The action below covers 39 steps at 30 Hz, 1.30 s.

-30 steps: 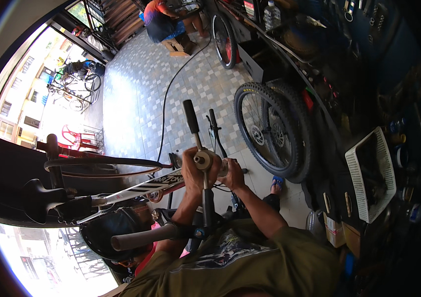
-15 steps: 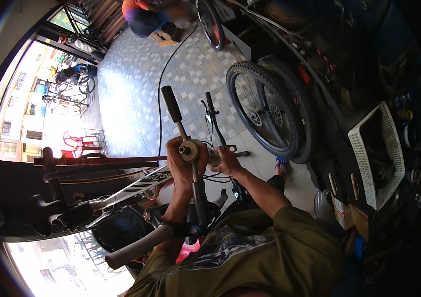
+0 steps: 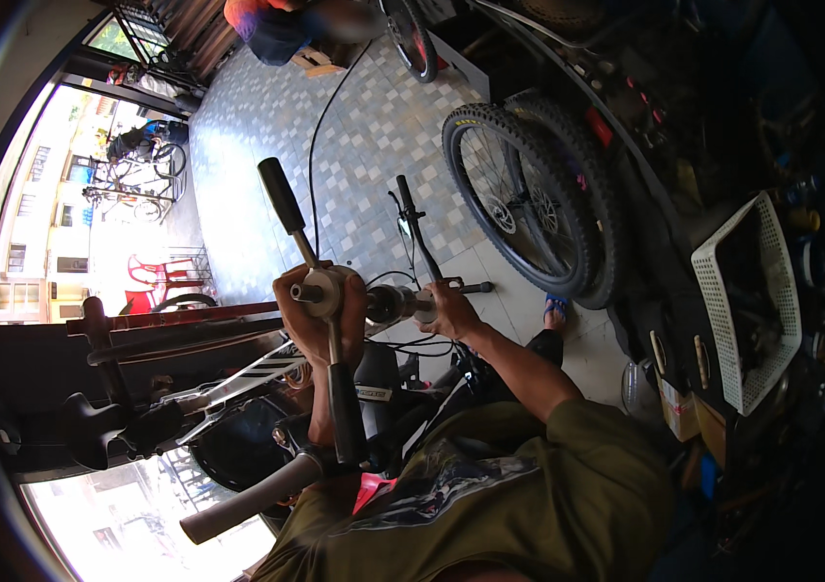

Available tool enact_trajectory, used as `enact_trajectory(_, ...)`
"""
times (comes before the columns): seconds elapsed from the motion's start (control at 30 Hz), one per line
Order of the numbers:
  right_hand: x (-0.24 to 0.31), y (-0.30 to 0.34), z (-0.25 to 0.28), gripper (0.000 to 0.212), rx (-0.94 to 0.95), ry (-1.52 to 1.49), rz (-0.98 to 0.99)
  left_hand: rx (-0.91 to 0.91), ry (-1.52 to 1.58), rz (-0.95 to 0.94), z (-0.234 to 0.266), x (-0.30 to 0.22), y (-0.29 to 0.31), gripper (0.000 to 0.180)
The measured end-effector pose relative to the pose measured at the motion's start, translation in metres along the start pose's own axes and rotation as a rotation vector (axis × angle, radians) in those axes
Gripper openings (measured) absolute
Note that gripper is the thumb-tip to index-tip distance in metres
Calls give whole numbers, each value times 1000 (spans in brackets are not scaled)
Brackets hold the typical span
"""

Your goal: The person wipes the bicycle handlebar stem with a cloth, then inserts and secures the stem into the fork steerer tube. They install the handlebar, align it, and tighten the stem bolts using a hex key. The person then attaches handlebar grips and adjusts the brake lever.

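My left hand (image 3: pixel 302 325) is wrapped around the round silver hub of a two-handled metal turning tool (image 3: pixel 320 293). One black handle (image 3: pixel 282 194) points up and away; the other (image 3: pixel 347 417) points down toward me. My right hand (image 3: pixel 451 312) grips a short grey metal cylinder (image 3: pixel 424 306) at the tool's right end. Between the hands shows a dark, shiny cylindrical part (image 3: pixel 385 304); how it joins the tool is unclear. Below lie cables and dark bicycle parts, and a white frame tube with black stripes (image 3: pixel 257 364) runs off to the left.
Bicycle handlebar grips stick out beyond my hands (image 3: pixel 407 199) and at the lower left (image 3: pixel 238 504). A knobby-tyred wheel (image 3: pixel 509 209) stands right. A white perforated basket (image 3: pixel 747 301) sits at far right. Another person (image 3: pixel 272 29) crouches on the tiled floor (image 3: pixel 257 126).
My left hand has moved left with the two-handled tool, away from my right hand. The dark cylindrical part now shows in the gap. The view has shifted slightly.
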State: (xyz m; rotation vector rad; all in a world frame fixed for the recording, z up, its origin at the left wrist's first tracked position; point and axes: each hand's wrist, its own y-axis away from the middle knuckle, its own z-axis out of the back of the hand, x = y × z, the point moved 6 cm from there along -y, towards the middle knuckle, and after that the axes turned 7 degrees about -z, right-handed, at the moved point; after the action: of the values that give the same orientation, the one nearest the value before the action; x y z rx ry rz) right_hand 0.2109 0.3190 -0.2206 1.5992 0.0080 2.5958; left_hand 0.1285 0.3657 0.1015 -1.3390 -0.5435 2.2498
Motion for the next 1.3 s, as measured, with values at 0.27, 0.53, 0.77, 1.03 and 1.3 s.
enact_trajectory(0.27, -47, 0, -19, 84, -18, -44, -99, 19, -34, -139, 10, -28, -13, 42)
enact_trajectory(0.53, -71, -38, 3, 84, -144, -49, -212, -98, 138, -112, 39, -63, -21, 47)
enact_trajectory(0.77, -115, -7, 22, 84, -135, -24, -360, -150, 153, -101, 57, -82, -29, 48)
enact_trajectory(1.03, -119, 51, 53, 86, -223, -45, -320, -138, 186, -179, 74, -103, -35, 48)
enact_trajectory(1.3, -107, 75, 63, 93, -134, -89, -440, -84, 259, -146, 77, -108, -48, 41)
